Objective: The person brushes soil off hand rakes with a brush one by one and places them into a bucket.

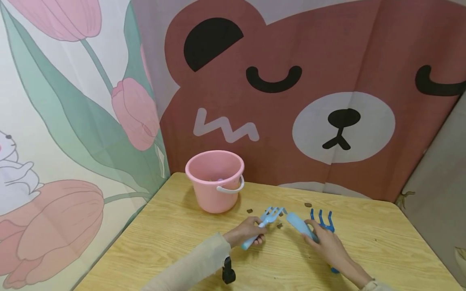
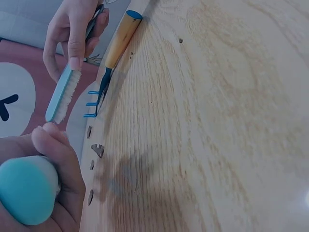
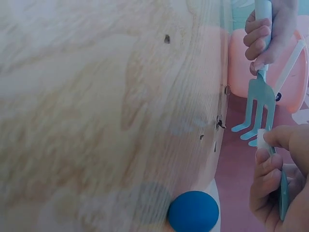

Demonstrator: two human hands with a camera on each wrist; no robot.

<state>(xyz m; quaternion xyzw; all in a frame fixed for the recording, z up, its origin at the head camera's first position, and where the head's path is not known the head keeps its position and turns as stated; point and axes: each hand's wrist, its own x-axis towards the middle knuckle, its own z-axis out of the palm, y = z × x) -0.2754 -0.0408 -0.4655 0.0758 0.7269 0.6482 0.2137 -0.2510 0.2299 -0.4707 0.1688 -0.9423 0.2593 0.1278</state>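
Observation:
My left hand (image 1: 250, 229) grips the handle of a light blue hand fork (image 1: 271, 217), its bent tines pointing away over the table. In my right hand (image 1: 330, 244) is a light blue brush (image 1: 299, 224); the left wrist view shows its white bristles (image 2: 69, 96). The brush's front end is close to the fork's tines in the head view; whether they touch I cannot tell. Several brown flakes (image 1: 279, 226) lie on the table around the tools. Under and beside my right hand lies a blue hand rake (image 1: 326, 227), partly hidden, with a wooden handle (image 2: 123, 41).
A pink bucket (image 1: 216, 198) with a white handle stands at the back left of the wooden table (image 1: 189, 250); small things inside it are barely visible. Behind the table hangs a bear-print cloth (image 1: 276, 121). Another flake (image 1: 308, 205) lies near the back edge.

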